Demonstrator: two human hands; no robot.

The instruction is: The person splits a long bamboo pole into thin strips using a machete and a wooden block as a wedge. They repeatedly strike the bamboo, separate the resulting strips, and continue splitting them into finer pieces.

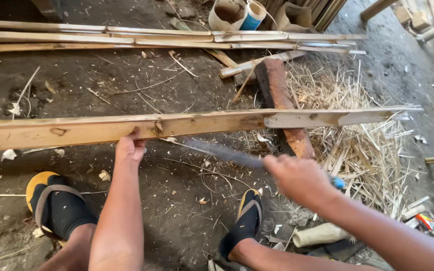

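Bamboo slat: a long, pale tan split length, flat face up, running level across the middle of the frame from the left edge to the upper right. It shows darker nodes and a brownish patch near its centre, and its right end is shaved thinner and paler, tapering to a point. It rests across the wooden block, and the fingers of the left hand touch its near edge.

Blade: a long, dark, narrow strip, motion-blurred, slanting just below the slat from centre down to the right hand, which is closed round its handle; a bit of blue shows there.

Wooden block: a reddish-brown beam, lying lengthwise under the slat right of centre.
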